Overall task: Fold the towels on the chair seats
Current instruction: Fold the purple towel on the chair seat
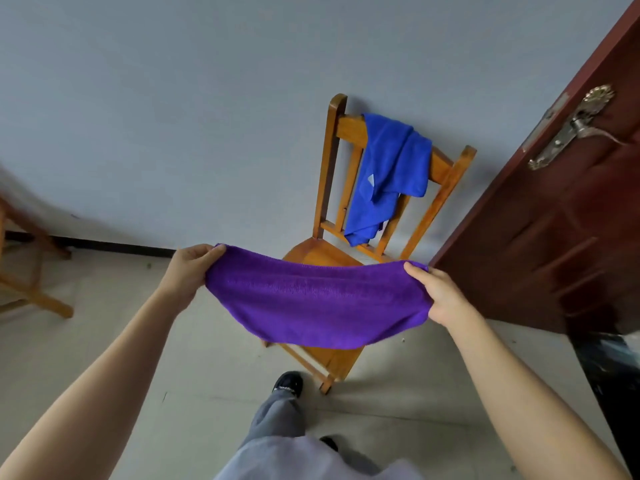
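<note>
Left hand [188, 271], at 9 o'clock, and right hand [440, 294], at 3, each grip an end of the purple towel [311, 299] (seemingly doubled) — both arms outstretched.

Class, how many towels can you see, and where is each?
2. A purple towel is held between the left hand and right hand in front of the chair; a blue towel hangs over its backrest. Others may be out of view.

A dark red-brown door [554, 237] with an ornate metal handle [571, 128] stands at right beside the pale wall [173, 98].
</note>
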Available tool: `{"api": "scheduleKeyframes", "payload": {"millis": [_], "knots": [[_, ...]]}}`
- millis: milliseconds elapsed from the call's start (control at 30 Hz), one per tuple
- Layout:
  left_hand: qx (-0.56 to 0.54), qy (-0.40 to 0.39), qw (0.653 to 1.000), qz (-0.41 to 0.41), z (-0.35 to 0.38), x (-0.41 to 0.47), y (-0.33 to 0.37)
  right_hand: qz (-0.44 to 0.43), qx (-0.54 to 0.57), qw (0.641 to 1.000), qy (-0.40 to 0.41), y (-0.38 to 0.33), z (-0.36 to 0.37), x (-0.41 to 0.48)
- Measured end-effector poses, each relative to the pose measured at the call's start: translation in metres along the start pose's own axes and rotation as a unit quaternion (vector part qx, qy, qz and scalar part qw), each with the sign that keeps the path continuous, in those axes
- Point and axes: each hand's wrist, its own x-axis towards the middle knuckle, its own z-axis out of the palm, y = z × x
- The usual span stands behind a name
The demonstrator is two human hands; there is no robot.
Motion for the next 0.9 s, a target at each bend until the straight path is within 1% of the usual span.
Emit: {"api": "scheduleKeyframes", "payload": {"millis": [200, 433, 600, 733, 900], "knots": [[0.051, 0.012, 0.997, -0.055, 0.017, 0.0, -0.035, 0.074, 0.01, 0.996, 0.048, 0.062, -0.001, 0.008], [0.126, 0.007, 0.986, -0.105, 0.031, 0.039, -0.066, 0.102, -0.017, 0.986, 0.13, 0.097, 0.016, 0.033], [0.182, -0.045, 0.971, -0.151, 0.036, 0.079, -0.091, 0.123, -0.062, 0.972, 0.19, 0.121, 0.029, 0.054], [0.209, -0.121, 0.951, -0.191, 0.036, 0.123, -0.103, 0.156, -0.079, 0.961, 0.215, 0.134, 0.045, 0.076], [0.232, -0.158, 0.936, -0.212, 0.049, 0.174, -0.129, 0.165, -0.101, 0.951, 0.242, 0.15, 0.059, 0.116]]}}
